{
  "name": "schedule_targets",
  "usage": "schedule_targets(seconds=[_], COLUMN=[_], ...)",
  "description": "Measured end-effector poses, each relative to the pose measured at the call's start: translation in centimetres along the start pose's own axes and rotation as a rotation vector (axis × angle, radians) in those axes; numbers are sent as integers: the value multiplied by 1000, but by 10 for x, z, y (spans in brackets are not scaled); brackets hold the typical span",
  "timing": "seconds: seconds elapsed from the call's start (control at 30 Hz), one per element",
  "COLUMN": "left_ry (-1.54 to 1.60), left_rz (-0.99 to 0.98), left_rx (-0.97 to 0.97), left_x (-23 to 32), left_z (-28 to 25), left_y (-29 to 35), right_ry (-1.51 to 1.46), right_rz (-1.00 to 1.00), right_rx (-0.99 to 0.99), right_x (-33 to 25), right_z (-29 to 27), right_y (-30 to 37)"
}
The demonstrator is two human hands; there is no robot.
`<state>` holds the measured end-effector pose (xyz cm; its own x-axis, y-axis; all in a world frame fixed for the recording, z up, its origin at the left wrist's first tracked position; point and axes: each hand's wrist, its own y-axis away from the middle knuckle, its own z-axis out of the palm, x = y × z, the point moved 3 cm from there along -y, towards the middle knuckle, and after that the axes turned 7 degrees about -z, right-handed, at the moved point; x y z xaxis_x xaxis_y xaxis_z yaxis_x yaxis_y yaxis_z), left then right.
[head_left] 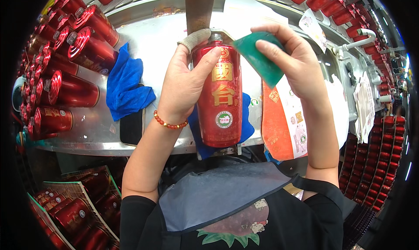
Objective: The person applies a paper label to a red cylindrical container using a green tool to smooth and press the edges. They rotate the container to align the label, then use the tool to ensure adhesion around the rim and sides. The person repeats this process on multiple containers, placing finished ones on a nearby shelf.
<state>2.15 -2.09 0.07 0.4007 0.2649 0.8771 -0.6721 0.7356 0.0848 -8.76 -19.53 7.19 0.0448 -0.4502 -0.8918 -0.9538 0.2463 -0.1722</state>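
Note:
A glossy red bottle with gold characters and a round white-and-green sticker lies with its neck pointing away from me. My left hand grips its upper left side, thumb across the front near the shoulder; a pale fabric cover wraps one finger by the neck. Pinched between thumb and fingers of my right hand is a flat green scraper, its tip close to the bottle's upper right edge. Whether the tip touches the bottle I cannot tell. Beneath the bottle, a blue cloth shows on both sides.
Several red bottles crowd the left of the metal table. A crumpled blue cloth partly covers a dark phone. Orange-and-white printed sheets lie at right, before a white tap. A brown post rises behind the bottle.

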Motion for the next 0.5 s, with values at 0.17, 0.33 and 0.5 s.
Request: schedule_targets(seconds=[0.17, 0.33, 0.5], left_ry=[-11, -14, -11], left_rz=[17, -5, -14], left_rx=[15, 30, 27], left_x=[1, 5, 3], left_z=[4, 6, 5], left_y=[0, 4, 4], right_ry=[-292, -241, -175], right_rz=[-60, -108, -172], right_rx=[50, 108, 102], right_x=[-1, -16, -22], right_z=[8, 19, 22], right_y=[-7, -7, -7])
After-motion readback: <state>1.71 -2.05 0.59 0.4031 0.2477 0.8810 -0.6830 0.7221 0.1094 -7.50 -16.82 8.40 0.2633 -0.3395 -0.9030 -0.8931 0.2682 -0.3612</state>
